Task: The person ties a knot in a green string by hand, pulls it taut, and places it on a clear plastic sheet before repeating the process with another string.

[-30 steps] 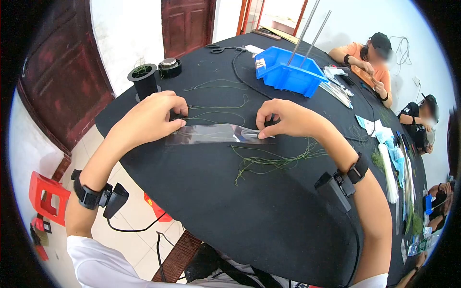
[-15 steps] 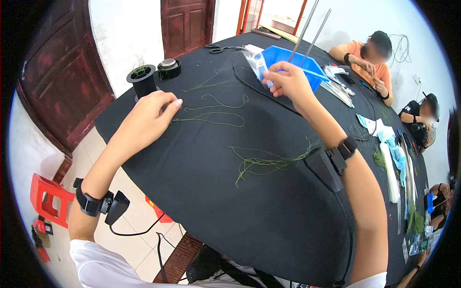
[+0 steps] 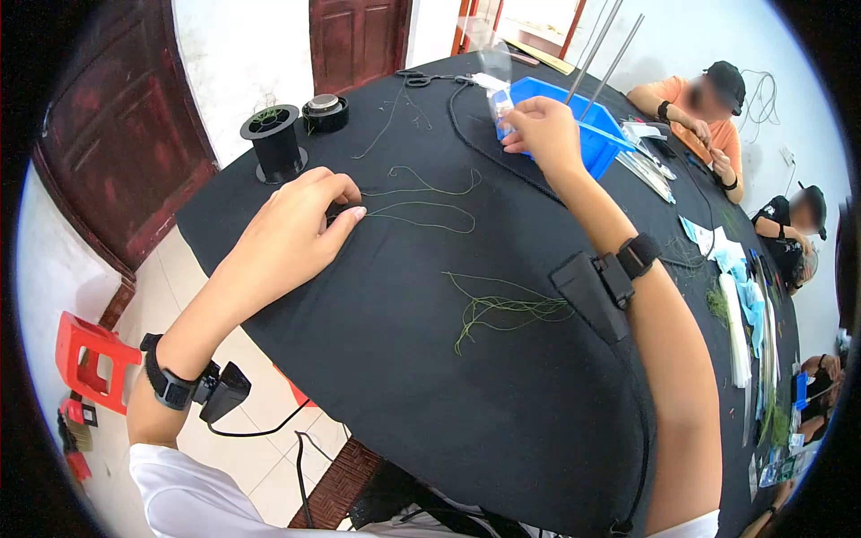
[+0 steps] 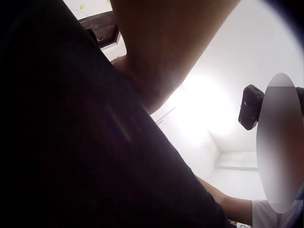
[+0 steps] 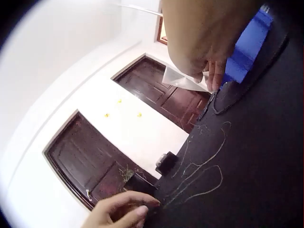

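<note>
Thumb and fingers of the right hand (image 3: pixel 544 134) pinch a clear plastic bag (image 3: pixel 495 65) with blue-and-white print, raised beside the blue bin (image 3: pixel 603 148). In the right wrist view the same bag (image 5: pixel 183 80) hangs from the right hand's (image 5: pixel 211 52) fingertips. The left hand (image 3: pixel 300 222) rests low over the black cloth, fingers loosely bent, thumb and index tips close together at the ends of looped green threads (image 3: pixel 430 204); a grip on them cannot be made out. The left wrist view hides the left fingertips.
A black spool (image 3: pixel 273 145) and a round black container (image 3: pixel 325 113) stand beyond the left hand. Scissors (image 3: pixel 420 79) lie at the back. A green thread bundle (image 3: pixel 507 309) lies near the middle. Metal rods (image 3: pixel 599 49) rise from the bin; other people sit at right.
The clear plastic, earlier stretched between both hands, left the left hand and moved up and away in the right hand to the bin. The left hand has shifted onto the thread ends.
</note>
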`<act>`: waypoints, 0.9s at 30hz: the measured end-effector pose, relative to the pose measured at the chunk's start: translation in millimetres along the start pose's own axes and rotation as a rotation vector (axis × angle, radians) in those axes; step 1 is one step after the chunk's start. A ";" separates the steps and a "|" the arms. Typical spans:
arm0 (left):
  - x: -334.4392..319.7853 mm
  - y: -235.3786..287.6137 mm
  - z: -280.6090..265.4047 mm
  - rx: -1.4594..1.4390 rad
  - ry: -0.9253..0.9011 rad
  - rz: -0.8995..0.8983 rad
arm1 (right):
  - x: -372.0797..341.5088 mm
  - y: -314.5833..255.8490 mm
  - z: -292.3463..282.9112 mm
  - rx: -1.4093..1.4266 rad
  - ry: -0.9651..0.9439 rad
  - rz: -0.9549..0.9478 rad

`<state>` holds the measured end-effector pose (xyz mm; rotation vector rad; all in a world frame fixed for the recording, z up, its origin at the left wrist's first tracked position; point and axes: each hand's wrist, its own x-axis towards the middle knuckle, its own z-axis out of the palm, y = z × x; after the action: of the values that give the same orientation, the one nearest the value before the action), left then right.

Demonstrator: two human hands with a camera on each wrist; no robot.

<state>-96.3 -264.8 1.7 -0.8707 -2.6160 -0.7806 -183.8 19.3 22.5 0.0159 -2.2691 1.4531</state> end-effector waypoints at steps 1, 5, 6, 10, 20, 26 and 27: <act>-0.5 0.4 0.1 0.002 0.002 0.001 | -2.6 0.1 4.4 -0.063 0.019 -0.038; 1.3 3.2 -4.2 0.008 -0.030 -0.012 | -5.3 4.7 16.9 -0.173 0.084 -0.042; 2.0 2.7 -5.0 0.017 -0.037 -0.011 | -5.8 4.0 18.4 -0.176 0.095 -0.016; 3.6 5.2 -7.8 0.037 -0.068 -0.016 | -10.7 9.5 21.9 -0.340 0.016 -0.183; -1.3 19.1 -13.8 0.063 0.010 -0.037 | -51.0 -11.1 -36.2 -0.738 -0.205 -0.821; -4.9 89.8 -14.7 0.024 0.145 0.354 | -76.7 -3.3 -117.8 -0.926 -0.165 -0.894; -12.5 112.1 -21.1 0.083 -0.032 0.503 | -79.4 -1.4 -134.0 -0.947 -0.136 -0.895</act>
<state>-15.4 -207.2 59.1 -1.4401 -2.2756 -0.5179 -63.9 116.9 41.1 0.7324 -2.3218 -0.0967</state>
